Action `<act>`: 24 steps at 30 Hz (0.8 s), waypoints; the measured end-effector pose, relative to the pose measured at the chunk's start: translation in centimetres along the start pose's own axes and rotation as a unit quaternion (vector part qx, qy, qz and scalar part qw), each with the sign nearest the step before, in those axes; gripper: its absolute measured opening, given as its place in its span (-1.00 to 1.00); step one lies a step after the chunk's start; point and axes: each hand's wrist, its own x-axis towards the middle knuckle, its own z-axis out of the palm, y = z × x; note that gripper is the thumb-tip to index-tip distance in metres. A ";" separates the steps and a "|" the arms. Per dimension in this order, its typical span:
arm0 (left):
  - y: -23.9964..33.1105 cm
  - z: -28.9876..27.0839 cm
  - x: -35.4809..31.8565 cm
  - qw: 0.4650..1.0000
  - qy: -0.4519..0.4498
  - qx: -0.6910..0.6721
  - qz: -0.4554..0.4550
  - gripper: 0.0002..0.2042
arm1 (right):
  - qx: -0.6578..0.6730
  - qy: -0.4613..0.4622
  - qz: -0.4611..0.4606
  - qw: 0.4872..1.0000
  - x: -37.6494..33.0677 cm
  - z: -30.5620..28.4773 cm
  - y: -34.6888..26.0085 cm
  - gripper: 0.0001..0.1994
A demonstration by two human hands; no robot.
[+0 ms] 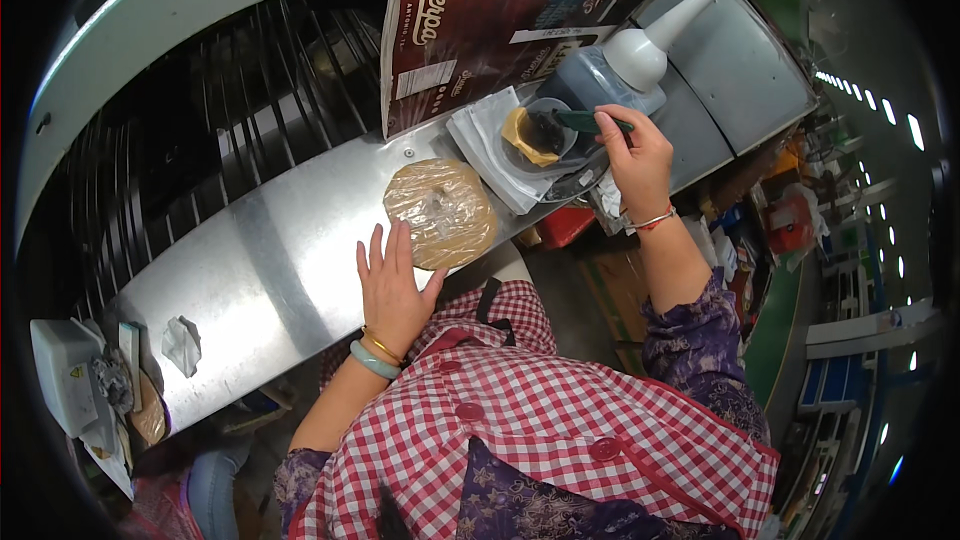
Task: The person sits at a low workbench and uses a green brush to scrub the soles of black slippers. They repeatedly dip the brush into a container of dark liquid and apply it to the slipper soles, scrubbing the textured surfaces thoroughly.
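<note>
A round tan disc wrapped in clear film lies on a steel work shelf. My left hand rests flat on the shelf with fingers spread, its fingertips touching the disc's near edge. My right hand is closed on a dark green brush handle whose tip reaches into a small clear cup holding dark glue and a yellow rim. The cup sits on a folded grey cloth.
A grey squeeze bottle with a white nozzle stands behind the cup. A dark red printed bag leans against the black slatted machine guard. A crumpled scrap and a white box sit at the shelf's left end.
</note>
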 end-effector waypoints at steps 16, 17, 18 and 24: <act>-0.2 -0.1 -0.1 1.000 -0.003 0.002 -0.002 -0.25 | 0.007 0.023 -0.061 0.998 1.2 -1.6 -2.3 -0.89; -0.3 -0.1 -0.1 1.000 -0.004 0.002 -0.002 -0.25 | 0.017 0.024 -0.055 0.998 1.2 -1.5 -2.2 -0.89; -0.3 -0.1 -0.1 1.000 -0.004 0.002 -0.003 -0.25 | 0.028 0.024 -0.048 0.998 1.1 -1.4 -2.1 -0.89; -0.2 0.0 -0.1 1.000 -0.001 0.002 0.002 -0.25 | 0.121 0.006 0.093 0.988 -0.3 0.0 -0.8 -0.85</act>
